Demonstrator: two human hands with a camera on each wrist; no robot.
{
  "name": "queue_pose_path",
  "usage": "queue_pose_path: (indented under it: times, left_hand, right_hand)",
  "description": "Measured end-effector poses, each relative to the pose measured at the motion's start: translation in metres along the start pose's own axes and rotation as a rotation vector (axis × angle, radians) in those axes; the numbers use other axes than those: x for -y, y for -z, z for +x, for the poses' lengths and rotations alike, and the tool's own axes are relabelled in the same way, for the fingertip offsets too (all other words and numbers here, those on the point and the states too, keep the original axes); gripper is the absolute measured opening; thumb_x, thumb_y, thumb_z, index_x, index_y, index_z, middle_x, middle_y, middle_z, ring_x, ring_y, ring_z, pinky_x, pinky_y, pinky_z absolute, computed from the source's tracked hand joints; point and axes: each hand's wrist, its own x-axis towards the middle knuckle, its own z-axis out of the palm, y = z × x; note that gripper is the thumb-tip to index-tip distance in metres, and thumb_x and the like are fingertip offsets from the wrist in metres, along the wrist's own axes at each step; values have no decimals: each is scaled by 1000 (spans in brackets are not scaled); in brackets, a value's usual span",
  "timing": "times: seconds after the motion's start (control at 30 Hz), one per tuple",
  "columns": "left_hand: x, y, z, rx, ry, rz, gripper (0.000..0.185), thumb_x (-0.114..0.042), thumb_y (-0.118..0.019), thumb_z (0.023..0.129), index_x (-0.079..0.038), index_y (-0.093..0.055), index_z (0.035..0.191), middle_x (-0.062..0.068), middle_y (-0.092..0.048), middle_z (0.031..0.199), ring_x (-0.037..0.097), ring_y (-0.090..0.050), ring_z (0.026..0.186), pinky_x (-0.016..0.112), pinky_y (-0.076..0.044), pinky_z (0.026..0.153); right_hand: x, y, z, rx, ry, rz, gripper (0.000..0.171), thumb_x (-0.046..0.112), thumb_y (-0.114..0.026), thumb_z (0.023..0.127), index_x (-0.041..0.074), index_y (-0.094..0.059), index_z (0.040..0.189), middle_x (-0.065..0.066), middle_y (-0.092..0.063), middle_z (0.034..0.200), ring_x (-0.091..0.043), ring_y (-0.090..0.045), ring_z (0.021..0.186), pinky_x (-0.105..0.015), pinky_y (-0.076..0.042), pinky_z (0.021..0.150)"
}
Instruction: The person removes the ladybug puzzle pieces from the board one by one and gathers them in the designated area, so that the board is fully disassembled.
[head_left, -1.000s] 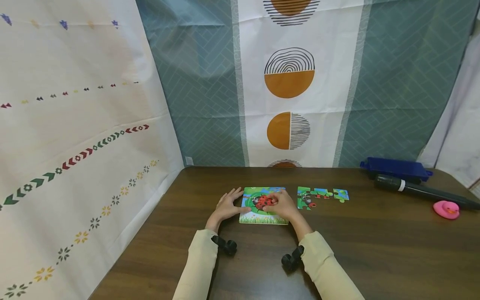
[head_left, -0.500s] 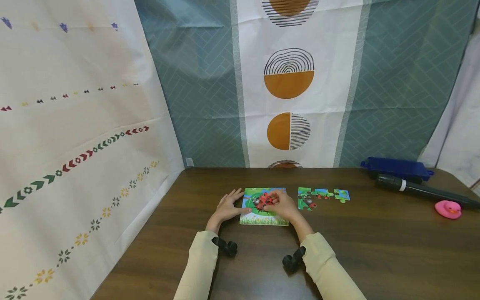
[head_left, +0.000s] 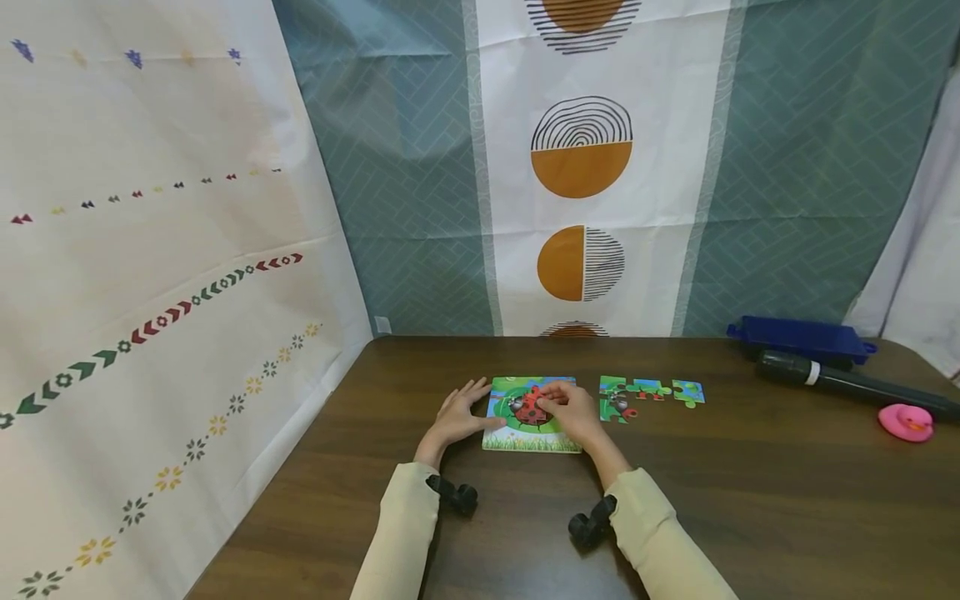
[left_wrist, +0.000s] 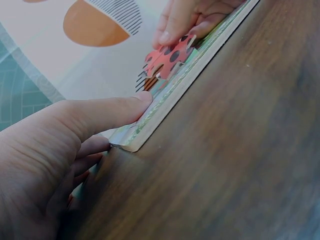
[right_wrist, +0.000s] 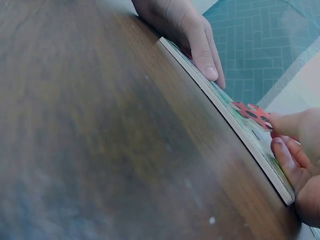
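Both hands work at a ladybird jigsaw on a dark wooden table [head_left: 750, 500]: at left, the left hand [head_left: 459, 412] lies relaxed with fingers spread on the wood, its thumb [left_wrist: 107, 112] stretched flat along the near-left edge of the puzzle board [head_left: 528, 440], steadying it. To its right, the right hand [head_left: 573, 408] pinches a red, black-spotted puzzle piece [left_wrist: 169, 56] between thumb and fingertips, the piece tilted up from the board's picture, one edge down near the board's middle; whether it touches the board there cannot be told. The board lies flat, midway across the table and just ahead of both cream sleeves [head_left: 405, 533], each with a black wrist camera mount [head_left: 453, 497]. Just right of the board, apart from it, lies a row of loose puzzle pieces [head_left: 651, 393], partly joined. Farther right, near the back edge, sit a dark blue case [head_left: 801, 337], a black cylinder with a white band [head_left: 840, 379] in front of it, and a pink rubber duck [head_left: 905, 421] at the far right. Patterned cloths [head_left: 581, 167] hang behind and at left.
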Motion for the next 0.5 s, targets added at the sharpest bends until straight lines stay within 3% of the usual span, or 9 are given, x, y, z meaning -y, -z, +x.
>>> queue_pose_path:
  times: [0.33, 0.5]
  left_hand:
    - [0, 0, 1, 7, 1, 5, 80, -39, -75, 84, -8, -40, 150, 9, -27, 162, 34, -17, 152, 55, -9, 125]
    - [0, 1, 1, 7, 3, 12, 80, -39, -75, 84, -8, -40, 150, 10, -27, 162, 34, -16, 152, 55, -9, 125]
  right_hand:
    - [3, -1, -1, -59, -12, 72, 22, 20, -67, 93, 8, -72, 111, -13, -71, 108, -28, -65, 103, -41, -55, 86]
    - [5, -3, -1, -89, -42, 123, 24, 21, -65, 94, 7, -71, 113, -13, -70, 107, -24, -63, 100, -31, -53, 80]
